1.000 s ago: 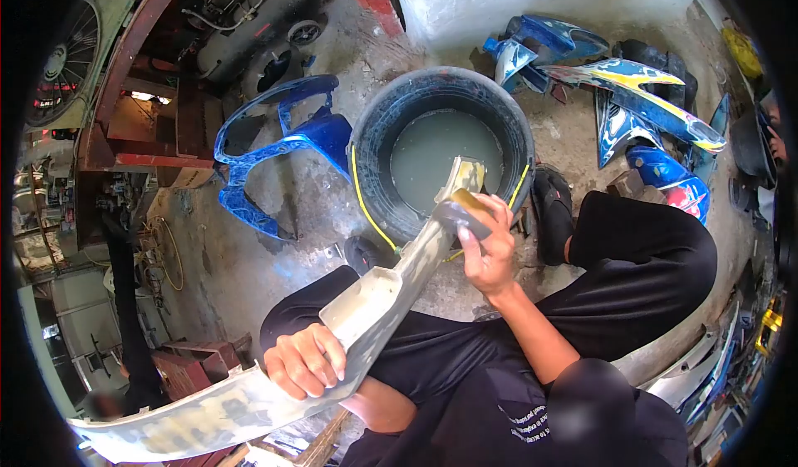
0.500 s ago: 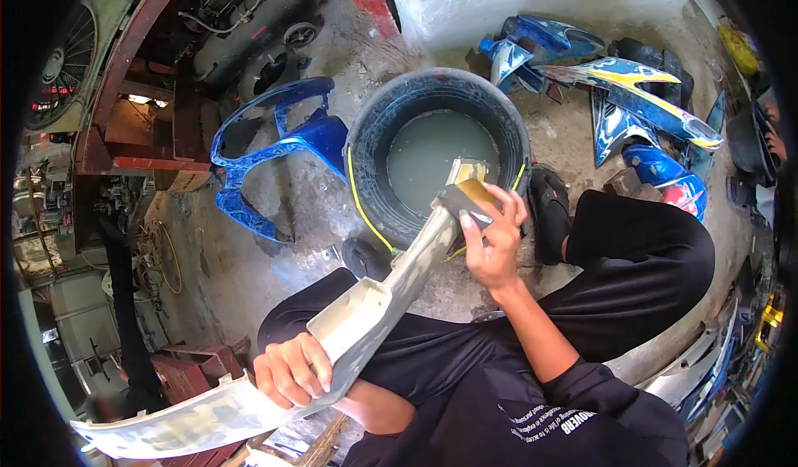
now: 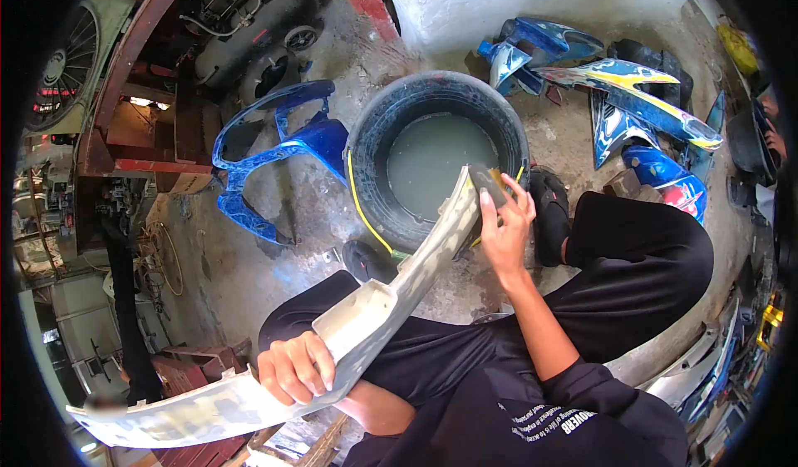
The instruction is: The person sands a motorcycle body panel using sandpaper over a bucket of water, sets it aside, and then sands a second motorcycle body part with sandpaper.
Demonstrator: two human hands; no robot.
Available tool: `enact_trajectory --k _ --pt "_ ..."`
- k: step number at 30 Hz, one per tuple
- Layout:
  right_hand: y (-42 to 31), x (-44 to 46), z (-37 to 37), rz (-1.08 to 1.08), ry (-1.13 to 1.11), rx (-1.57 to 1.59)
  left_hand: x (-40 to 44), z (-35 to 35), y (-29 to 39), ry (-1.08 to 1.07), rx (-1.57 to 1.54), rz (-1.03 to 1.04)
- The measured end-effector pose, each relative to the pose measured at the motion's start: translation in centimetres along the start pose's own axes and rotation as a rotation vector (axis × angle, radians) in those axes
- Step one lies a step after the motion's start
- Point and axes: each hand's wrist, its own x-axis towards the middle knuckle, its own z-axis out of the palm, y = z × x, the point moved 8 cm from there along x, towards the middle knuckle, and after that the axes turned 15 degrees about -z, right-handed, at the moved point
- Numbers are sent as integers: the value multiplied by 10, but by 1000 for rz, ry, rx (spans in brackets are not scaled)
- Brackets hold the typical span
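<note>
The left hand (image 3: 295, 369) is gripping the long whitish fairing panel (image 3: 366, 321) at seven o'clock, fingers curling close together over it. The panel is stretching from eight o'clock to two, its tip overlapping the black bucket (image 3: 366, 126) at one. At three, the right hand (image 3: 505, 232) is pinching a dark sandpaper-like sheet (image 3: 489, 184) between thumb and fingers beside that tip. A blue fairing (image 3: 324, 144) is lying at ten.

Head-worn view, facing forward and down, near; edges seemingly fisheye-warped
</note>
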Motion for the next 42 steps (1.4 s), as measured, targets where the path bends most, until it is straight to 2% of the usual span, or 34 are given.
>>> enact_trajectory --k 4,8,11,13,15,19,21,23,24,26,29,30,32,33,37,39,42 --pt "-40 0 -4 -149 -45 152 -4 -3 3 -9 -12 26" --pt "-28 3 2 -85 -14 101 -3 -5 -2 15 2 29" --pt "-31 -2 7 -29 -52 262 -5 -5 -3 33 -4 23" --pt "-36 -6 16 -39 -131 391 -12 -11 5 149 -37 103" --pt "-38 -7 20 -19 -107 503 -16 -13 6 197 -30 105" --pt "-40 -9 21 -50 -153 497 -20 -19 5 271 -20 135" --pt "-57 -12 24 -209 -283 473 -21 -18 5 311 -20 157" --pt "-54 -12 26 -198 -290 451 -20 -17 6 339 5 167" --pt "-42 -8 25 -165 -253 342 -20 -19 7 339 7 166" --pt "-20 -1 25 20 -193 243 -11 -12 0 195 22 74" --pt "-16 -1 10 -32 -47 221 -6 -11 -3 153 -11 48" --pt "-19 -1 7 -29 -49 221 -8 -10 -4 156 -12 47" --pt "-25 4 -11 -12 155 277 -16 -19 3 280 -89 152" --pt "-28 5 -20 31 202 197 -17 -18 3 281 -86 151" --pt "-31 17 -40 11 195 170 -22 -20 4 379 -77 189" --pt "-26 16 -31 216 97 433 -24 -19 6 406 -39 182" --pt "-14 0 -4 314 52 693 -24 -19 8 410 92 133"
